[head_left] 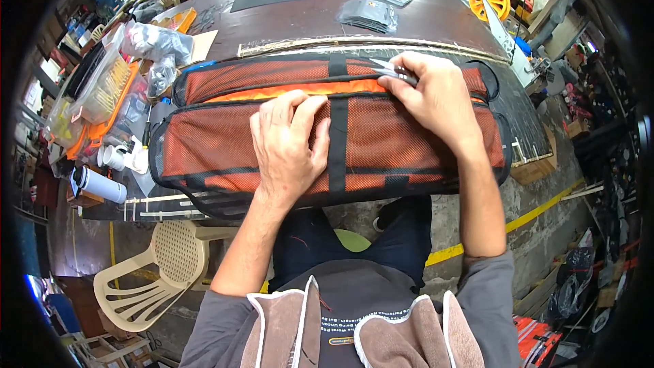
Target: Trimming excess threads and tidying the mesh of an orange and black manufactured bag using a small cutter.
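I have the right hand (pixel 436 99) clamped on the snips (pixel 400 74), over the bag (pixel 402 140), which lies along the near side of the table (pixel 286 24). My left hand (pixel 287 135) rests on it, fingers curled by the orange strip (pixel 255 93); whether they pinch, I cannot tell.

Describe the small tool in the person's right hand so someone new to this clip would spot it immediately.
Across the near side of the dark table lies a long orange-and-black mesh bag. Just right of its middle black strap, the right hand holds the small tool. Silvery, pointed tips aimed left set it apart from the soft mesh and webbing around it.
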Demonstrator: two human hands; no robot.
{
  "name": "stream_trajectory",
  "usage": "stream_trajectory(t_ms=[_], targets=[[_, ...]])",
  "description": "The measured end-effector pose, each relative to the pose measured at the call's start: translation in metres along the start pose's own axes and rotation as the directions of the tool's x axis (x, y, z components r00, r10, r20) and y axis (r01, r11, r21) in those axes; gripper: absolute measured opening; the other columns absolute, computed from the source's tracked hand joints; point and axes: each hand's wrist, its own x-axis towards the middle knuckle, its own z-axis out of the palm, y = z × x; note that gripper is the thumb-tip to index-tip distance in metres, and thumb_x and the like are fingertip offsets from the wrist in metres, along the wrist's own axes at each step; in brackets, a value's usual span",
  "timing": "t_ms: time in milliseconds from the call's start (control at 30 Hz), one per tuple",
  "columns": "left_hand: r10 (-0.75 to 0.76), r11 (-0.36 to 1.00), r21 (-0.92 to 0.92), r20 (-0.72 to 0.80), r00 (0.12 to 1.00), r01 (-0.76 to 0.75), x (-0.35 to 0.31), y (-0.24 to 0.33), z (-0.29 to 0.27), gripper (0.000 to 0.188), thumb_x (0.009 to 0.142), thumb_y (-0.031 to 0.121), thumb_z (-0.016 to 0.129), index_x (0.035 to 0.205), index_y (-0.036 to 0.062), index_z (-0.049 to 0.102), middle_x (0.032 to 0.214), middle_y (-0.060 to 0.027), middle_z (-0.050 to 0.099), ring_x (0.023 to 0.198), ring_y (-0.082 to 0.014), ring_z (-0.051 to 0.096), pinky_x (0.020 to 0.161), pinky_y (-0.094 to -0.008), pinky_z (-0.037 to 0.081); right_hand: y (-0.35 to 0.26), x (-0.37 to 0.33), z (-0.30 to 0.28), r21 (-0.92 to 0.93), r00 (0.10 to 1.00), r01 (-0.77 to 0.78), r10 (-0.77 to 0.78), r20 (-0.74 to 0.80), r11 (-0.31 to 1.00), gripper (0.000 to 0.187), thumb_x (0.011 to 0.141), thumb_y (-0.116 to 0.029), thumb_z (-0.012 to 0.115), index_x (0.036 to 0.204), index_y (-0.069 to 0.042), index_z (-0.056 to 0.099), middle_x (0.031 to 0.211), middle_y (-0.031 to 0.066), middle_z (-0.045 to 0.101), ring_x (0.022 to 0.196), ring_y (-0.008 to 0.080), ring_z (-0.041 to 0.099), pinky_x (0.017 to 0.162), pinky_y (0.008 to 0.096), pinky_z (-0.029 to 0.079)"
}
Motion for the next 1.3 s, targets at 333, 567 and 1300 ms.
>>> stream_trajectory(t_ms=[333,567,1300], targets=[[0.026,0.995,0.097,0.077,0.997,-0.034,0.027,-0.004,0.001,0.028,0.089,0.019,0.089,0.116,0.0150,0.083,0.115,-0.0027,0.072,0.117,-0.0262,0.065,0.104,-0.0482,0.040,0.012,0.011,-0.004,0.115,0.979,-0.127,0.106,0.175,0.985,0.029,0.097,-0.031,0.084,0.105,-0.004,0.082,0.082,0.0195,0.076,0.080,0.0398,0.077,0.077,0.0487,0.060],[0.220,0.969,0.113,0.001,0.975,-0.219,0.036,-0.022,0.002,0.031,0.085,0.005,0.085,0.114,0.0168,0.081,0.115,-0.0006,0.077,0.105,-0.0214,0.073,0.102,-0.0445,0.039,0.009,-0.027,-0.003,-0.034,0.974,0.179,-0.182,-0.135,0.983,0.023,0.088,-0.024,0.094,0.103,-0.012,0.083,0.086,0.0020,0.077,0.079,0.0239,0.069,0.093,0.0413,0.045],[0.237,0.971,-0.089,0.230,0.944,-0.222,0.061,-0.002,-0.004,0.011,0.094,0.020,0.086,0.101,0.0121,0.082,0.091,-0.0039,0.070,0.085,-0.0271,0.067,0.076,-0.0413,0.047,0.009,-0.068,0.044,-0.293,0.870,0.317,-0.400,-0.289,0.902,0.014,0.094,-0.018,0.084,0.102,-0.009,0.078,0.078,-0.0013,0.066,0.070,0.0186,0.064,0.083,0.0424,0.046]])
